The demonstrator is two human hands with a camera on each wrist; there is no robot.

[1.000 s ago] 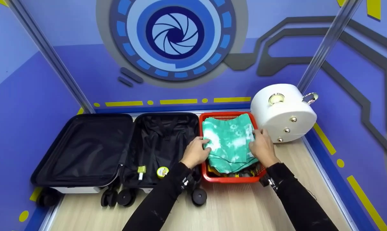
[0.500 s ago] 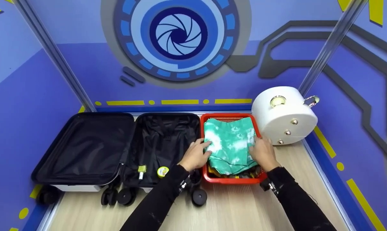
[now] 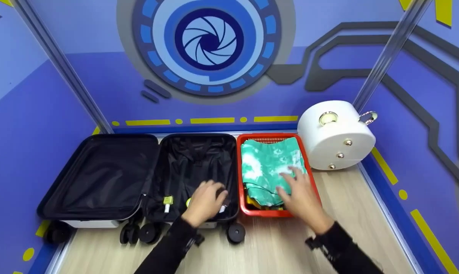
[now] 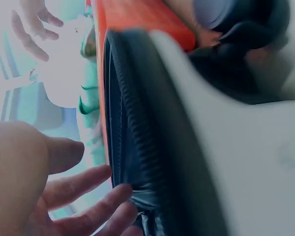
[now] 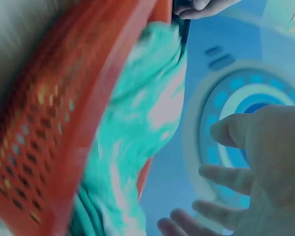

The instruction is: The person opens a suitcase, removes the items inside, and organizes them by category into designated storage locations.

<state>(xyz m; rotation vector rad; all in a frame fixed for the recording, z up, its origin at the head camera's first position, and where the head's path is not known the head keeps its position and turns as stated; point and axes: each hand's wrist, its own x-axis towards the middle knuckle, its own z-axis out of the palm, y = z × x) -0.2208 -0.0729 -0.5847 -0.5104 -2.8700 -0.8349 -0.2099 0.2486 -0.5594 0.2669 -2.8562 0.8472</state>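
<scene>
A folded green-and-white tie-dye cloth (image 3: pixel 269 160) lies on top of the red plastic basket (image 3: pixel 265 214), over other things that barely show. My right hand (image 3: pixel 302 196) hovers above the cloth's right front part, fingers spread and holding nothing; the right wrist view also has this hand (image 5: pixel 265 167) apart from the cloth. Over the near right part of the open black suitcase (image 3: pixel 199 167) is my left hand (image 3: pixel 204 203), fingers loosely bent with nothing in them. It partly covers a round yellow item (image 3: pixel 188 202) inside. A small yellow-green bottle with a white cap (image 3: pixel 168 203) lies to its left.
The suitcase's other shell (image 3: pixel 107 171) lies open at the left, black wheels (image 3: pixel 236 233) facing the front. At the right back stands a white rounded case (image 3: pixel 336 133) with gold knobs. Blue printed walls (image 3: pixel 210 110) enclose the back and sides; pale wood-look floor (image 3: pixel 267 247) lies in front.
Both hands have let go of the cloth's sides. The left hand has moved left and nearer, over the suitcase; the right has shifted left and nearer. The cloth stays in the basket.
</scene>
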